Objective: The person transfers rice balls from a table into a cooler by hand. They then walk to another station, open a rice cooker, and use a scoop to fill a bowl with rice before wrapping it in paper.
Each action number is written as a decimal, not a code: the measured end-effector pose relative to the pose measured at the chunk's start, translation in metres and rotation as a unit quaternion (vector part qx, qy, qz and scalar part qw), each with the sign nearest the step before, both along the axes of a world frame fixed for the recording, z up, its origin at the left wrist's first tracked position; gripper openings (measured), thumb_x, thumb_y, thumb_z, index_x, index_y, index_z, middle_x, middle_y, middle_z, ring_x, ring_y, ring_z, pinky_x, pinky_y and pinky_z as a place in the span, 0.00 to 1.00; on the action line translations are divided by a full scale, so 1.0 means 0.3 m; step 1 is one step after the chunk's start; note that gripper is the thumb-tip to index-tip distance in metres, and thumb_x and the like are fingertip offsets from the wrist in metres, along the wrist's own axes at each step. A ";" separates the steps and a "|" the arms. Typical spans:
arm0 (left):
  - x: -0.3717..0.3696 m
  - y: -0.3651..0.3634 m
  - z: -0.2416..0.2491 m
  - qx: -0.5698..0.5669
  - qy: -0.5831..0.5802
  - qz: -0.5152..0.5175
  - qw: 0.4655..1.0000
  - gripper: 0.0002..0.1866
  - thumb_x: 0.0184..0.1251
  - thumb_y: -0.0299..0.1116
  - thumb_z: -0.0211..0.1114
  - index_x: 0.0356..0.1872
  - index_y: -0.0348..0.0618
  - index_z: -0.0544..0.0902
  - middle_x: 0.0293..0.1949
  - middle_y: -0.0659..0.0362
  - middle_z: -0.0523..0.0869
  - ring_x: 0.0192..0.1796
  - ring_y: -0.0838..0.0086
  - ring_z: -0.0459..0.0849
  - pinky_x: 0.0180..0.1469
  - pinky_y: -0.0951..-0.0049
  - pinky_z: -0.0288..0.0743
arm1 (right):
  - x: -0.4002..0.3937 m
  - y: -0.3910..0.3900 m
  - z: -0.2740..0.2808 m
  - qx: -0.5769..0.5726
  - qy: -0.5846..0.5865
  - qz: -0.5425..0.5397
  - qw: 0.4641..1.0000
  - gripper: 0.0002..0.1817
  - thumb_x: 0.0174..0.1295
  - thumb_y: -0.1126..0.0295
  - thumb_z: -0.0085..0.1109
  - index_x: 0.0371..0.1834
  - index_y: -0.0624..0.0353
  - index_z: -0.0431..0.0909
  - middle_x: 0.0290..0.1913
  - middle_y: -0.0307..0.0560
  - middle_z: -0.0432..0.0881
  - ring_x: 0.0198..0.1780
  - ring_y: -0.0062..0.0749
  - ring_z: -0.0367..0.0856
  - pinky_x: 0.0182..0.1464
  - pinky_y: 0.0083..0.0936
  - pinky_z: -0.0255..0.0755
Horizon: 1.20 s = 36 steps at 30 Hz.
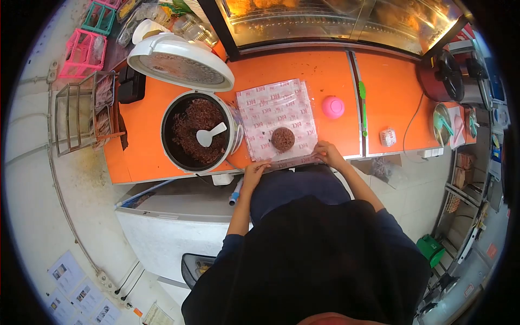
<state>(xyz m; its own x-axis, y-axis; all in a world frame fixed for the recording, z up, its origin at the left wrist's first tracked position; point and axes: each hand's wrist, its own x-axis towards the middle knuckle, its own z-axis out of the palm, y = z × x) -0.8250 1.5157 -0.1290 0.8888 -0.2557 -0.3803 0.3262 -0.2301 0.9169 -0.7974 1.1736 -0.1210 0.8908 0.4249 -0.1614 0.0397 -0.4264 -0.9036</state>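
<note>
Starting at the far left, I see pink baskets [82, 51] and a wire rack [81, 116] at the end of the orange counter [325, 67]. Next comes the open rice cooker [197, 132], its white lid [181, 60] tipped back to the far side, dark reddish rice inside and a white paddle [208, 135] lying in it.

My left hand [254, 170] sits at the near edge of the counter, fingers curled closed on the near-left corner of the printed wrapping sheet [273, 108]. The sheet lies flat just right of the cooker, its long axis running far to near. The dome of dark rice [283, 138] rests on the sheet's near half, just beyond both hands and between them; it looks a little closer to my right hand [327, 153]. That hand is pinched on the near-right edge of the sheet. The near margin between the two hands seems lifted or folded slightly, though I cannot tell how far.

The sheet carries a repeating red print that reads something like "BIG"; the letters are too small for me to be sure.

Further right are an upturned pink bowl [333, 106], a green utensil [363, 105] lying far to near, a small wrapped packet [388, 137], and a dark red pot [441, 76] at the far right.
</note>
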 end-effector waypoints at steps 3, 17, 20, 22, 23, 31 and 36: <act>0.005 -0.019 -0.004 0.077 -0.003 0.058 0.995 0.11 0.69 0.25 0.57 0.45 0.34 0.85 0.39 0.55 0.88 0.43 0.76 0.84 0.45 0.76 0.75 | -0.012 0.009 0.004 -0.001 -0.015 -0.043 0.999 0.08 0.53 0.70 0.66 0.33 0.62 0.84 0.34 0.47 0.78 0.40 0.40 0.78 0.45 0.31 0.72; 0.123 -0.154 0.025 0.469 -0.353 0.002 0.810 0.22 0.63 0.34 0.56 0.59 0.39 0.75 0.64 0.54 0.72 0.67 0.62 0.69 0.62 0.51 0.62 | 0.259 0.153 -0.105 -0.212 -0.026 -0.225 0.951 0.20 0.51 0.69 0.68 0.48 0.60 0.80 0.35 0.46 0.82 0.44 0.39 0.81 0.44 0.32 0.73; 0.081 -0.210 0.071 0.456 -0.430 -0.181 0.758 0.30 0.62 0.37 0.57 0.66 0.39 0.68 0.72 0.53 0.61 0.75 0.61 0.57 0.71 0.50 0.51 | 0.382 0.195 -0.043 -0.230 -0.277 -0.123 0.925 0.34 0.42 0.69 0.73 0.58 0.54 0.73 0.49 0.46 0.79 0.57 0.47 0.72 0.54 0.40 0.68; 0.061 -0.234 0.094 0.475 -0.439 -0.260 0.717 0.34 0.62 0.40 0.58 0.69 0.38 0.64 0.75 0.51 0.57 0.77 0.60 0.53 0.74 0.51 0.46 | 0.437 0.201 -0.046 -0.265 -0.231 -0.079 0.933 0.38 0.40 0.68 0.75 0.60 0.51 0.71 0.54 0.47 0.75 0.61 0.48 0.68 0.58 0.44 0.65; 0.056 -0.233 0.088 0.458 -0.389 -0.263 0.755 0.36 0.63 0.40 0.57 0.71 0.39 0.61 0.76 0.52 0.54 0.78 0.61 0.50 0.75 0.52 0.42 | 0.469 0.205 -0.040 -0.301 -0.185 -0.041 0.935 0.42 0.38 0.67 0.77 0.62 0.47 0.69 0.60 0.48 0.71 0.64 0.48 0.63 0.61 0.48 0.61; 0.068 -0.273 0.059 0.441 -0.335 -0.243 0.796 0.38 0.64 0.42 0.55 0.74 0.38 0.55 0.77 0.52 0.51 0.79 0.61 0.46 0.76 0.52 0.38 | 0.594 0.244 -0.068 -0.435 -0.051 0.073 0.896 0.36 0.35 0.67 0.77 0.54 0.44 0.77 0.59 0.43 0.70 0.65 0.45 0.62 0.61 0.69 0.52; 0.010 -0.245 -0.007 0.493 -0.502 -0.204 0.681 0.32 0.65 0.37 0.48 0.71 0.34 0.62 0.75 0.50 0.56 0.77 0.58 0.52 0.75 0.52 0.45 | 0.562 0.404 -0.043 -0.382 -0.173 0.085 0.904 0.22 0.40 0.69 0.73 0.44 0.48 0.81 0.54 0.42 0.74 0.64 0.41 0.65 0.62 0.67 0.52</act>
<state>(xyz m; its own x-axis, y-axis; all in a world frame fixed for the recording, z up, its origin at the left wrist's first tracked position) -0.8222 1.4421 -0.1312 0.7591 -0.6191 0.2014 -0.6260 -0.7790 -0.0351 -0.6288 1.2949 -0.1339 0.8760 0.4428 -0.1909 0.3873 -0.8820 -0.2686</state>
